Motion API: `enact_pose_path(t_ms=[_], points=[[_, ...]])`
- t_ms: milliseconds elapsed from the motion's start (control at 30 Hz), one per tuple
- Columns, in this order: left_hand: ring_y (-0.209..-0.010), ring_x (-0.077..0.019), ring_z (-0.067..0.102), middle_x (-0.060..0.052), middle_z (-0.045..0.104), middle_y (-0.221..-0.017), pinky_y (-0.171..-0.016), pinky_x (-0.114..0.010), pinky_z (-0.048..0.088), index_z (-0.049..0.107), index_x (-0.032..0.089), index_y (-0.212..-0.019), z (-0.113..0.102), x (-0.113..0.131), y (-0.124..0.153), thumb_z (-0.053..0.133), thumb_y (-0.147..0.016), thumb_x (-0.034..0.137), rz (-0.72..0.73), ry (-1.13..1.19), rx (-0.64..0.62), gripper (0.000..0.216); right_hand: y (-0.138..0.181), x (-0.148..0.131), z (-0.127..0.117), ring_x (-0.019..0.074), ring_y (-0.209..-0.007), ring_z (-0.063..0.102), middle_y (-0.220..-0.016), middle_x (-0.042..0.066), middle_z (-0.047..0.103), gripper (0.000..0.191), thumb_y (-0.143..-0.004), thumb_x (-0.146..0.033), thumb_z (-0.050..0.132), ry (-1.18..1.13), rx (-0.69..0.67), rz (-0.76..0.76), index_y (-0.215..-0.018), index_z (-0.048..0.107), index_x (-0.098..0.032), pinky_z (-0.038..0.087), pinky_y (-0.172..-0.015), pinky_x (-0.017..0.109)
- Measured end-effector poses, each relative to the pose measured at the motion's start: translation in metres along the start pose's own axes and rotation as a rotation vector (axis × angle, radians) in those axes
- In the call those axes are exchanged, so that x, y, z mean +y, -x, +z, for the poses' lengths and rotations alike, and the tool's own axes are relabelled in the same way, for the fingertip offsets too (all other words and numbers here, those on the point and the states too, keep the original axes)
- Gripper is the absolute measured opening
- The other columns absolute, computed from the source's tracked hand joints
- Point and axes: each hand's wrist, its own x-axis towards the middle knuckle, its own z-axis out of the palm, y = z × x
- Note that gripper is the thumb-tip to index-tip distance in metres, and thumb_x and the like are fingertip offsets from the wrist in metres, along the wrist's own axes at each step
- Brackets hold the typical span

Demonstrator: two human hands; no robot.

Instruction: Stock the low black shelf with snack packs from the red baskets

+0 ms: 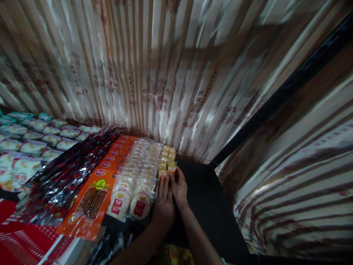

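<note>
Both my hands rest on a black shelf surface [204,198] at the near end of a short double row of small yellow snack packs [167,159]. My left hand [163,200] lies flat, fingers stretched toward the packs' near end. My right hand [179,186] sits beside it, fingers curled against the nearest yellow pack [171,168]; I cannot tell whether it grips it. Left of the yellow packs lie two rows of clear-wrapped round white cakes with red labels [138,176].
Further left lie orange snack packs [102,180], dark glossy red-and-black packs [68,173] and white-and-green packs [33,140]. A striped shiny curtain [165,73] hangs behind and to the right. A red patterned surface [24,239] is at the lower left.
</note>
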Motion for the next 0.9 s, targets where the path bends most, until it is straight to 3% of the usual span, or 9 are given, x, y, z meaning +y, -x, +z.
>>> enact_pose_path(t_ms=[367, 500, 633, 767, 900], points=[[-0.136, -0.0248, 0.023, -0.016, 0.035, -0.143, -0.104, -0.044, 0.036, 0.031, 0.008, -0.137, 0.004, -0.003, 0.001, 0.032, -0.086, 0.010, 0.002, 0.035, -0.017, 0.051, 0.002, -0.009, -0.002, 0.0243, -0.105, 0.054, -0.116, 0.014, 0.060, 0.056, -0.077, -0.047, 0.045, 0.095, -0.042, -0.018, -0.121, 0.054, -0.015, 0.042, -0.092, 0.040], [-0.136, -0.0236, 0.022, -0.013, 0.035, -0.143, -0.105, -0.044, 0.035, 0.033, 0.009, -0.137, 0.001, -0.002, -0.001, 0.031, -0.087, 0.010, 0.008, 0.033, 0.000, 0.050, 0.004, -0.011, -0.004, 0.0240, -0.099, 0.056, -0.114, 0.013, 0.061, 0.065, -0.077, -0.048, 0.046, 0.126, -0.054, 0.043, -0.132, 0.043, -0.014, 0.043, -0.089, 0.040], [-0.137, -0.0227, 0.020, -0.011, 0.036, -0.143, -0.105, -0.042, 0.034, 0.037, 0.010, -0.135, -0.002, -0.002, -0.002, 0.034, -0.087, 0.014, 0.033, 0.037, 0.008, 0.048, 0.006, -0.009, -0.005, 0.0279, -0.111, 0.050, -0.120, 0.018, 0.056, 0.071, -0.073, -0.051, 0.049, 0.113, -0.015, 0.064, -0.129, 0.046, -0.007, 0.042, -0.092, 0.041], [-0.137, -0.0236, 0.020, -0.012, 0.036, -0.143, -0.105, -0.043, 0.034, 0.043, 0.009, -0.130, -0.012, -0.002, -0.004, 0.035, -0.085, 0.014, 0.055, 0.081, -0.039, 0.046, 0.014, -0.019, -0.014, 0.0275, -0.114, 0.049, -0.123, 0.019, 0.055, 0.065, -0.075, -0.052, 0.048, 0.029, 0.047, 0.110, -0.123, 0.051, -0.009, 0.043, -0.092, 0.041], [-0.136, -0.0228, 0.021, -0.013, 0.039, -0.141, -0.105, -0.039, 0.035, 0.056, 0.010, -0.114, -0.030, -0.001, -0.006, 0.035, -0.084, 0.014, 0.153, 0.194, -0.120, 0.037, 0.045, -0.037, -0.035, 0.0229, -0.107, 0.055, -0.118, 0.016, 0.058, 0.052, -0.080, -0.048, 0.045, -0.135, 0.103, 0.140, -0.119, 0.051, -0.013, 0.045, -0.088, 0.037]])
